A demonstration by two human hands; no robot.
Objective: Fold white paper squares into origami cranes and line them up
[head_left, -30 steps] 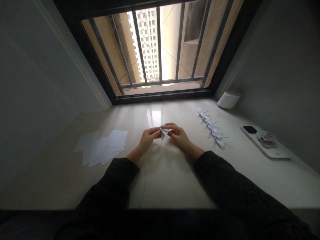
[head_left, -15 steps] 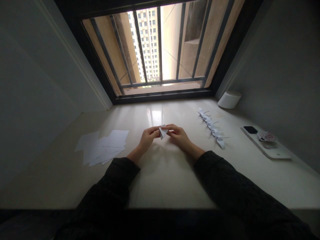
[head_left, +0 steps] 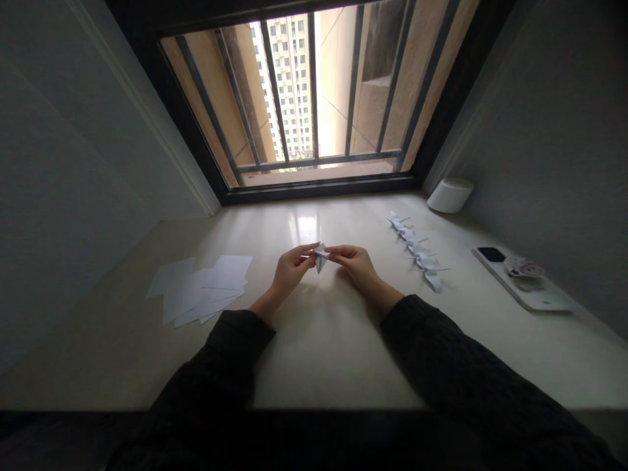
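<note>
My dark sleeves (head_left: 238,347) come in over the front edge of the pale windowsill (head_left: 333,360), forearms angled inward. To my right a white phone (head_left: 540,297) lies back up, its black camera block at the far end and a round, pinkish phone grip (head_left: 524,267) standing out from its back. Over on my left, flat white paper sheets (head_left: 203,288) lie in a loose, overlapping fan, well apart from my hands.

In the middle, my left hand (head_left: 290,268) is nearly closed, thumb and fingertips pinching the left side of a small folded white paper (head_left: 320,265). My right hand (head_left: 360,265) pinches the same piece from the right, thumb and forefinger together at its edge; how its other fingers lie I cannot tell. The paper sits between both sets of fingertips, over the sill, one point directed down toward me; its finer creases are too small to make out.

Right of my hands, folded paper cranes (head_left: 416,250) stand close together in a slanting row. Beyond them a white, rounded container (head_left: 450,196) rests near the right wall (head_left: 554,131). Farther off come the black window frame (head_left: 324,191), dark upright bars (head_left: 314,98) and, outside, a many-windowed apartment block (head_left: 290,85).
</note>
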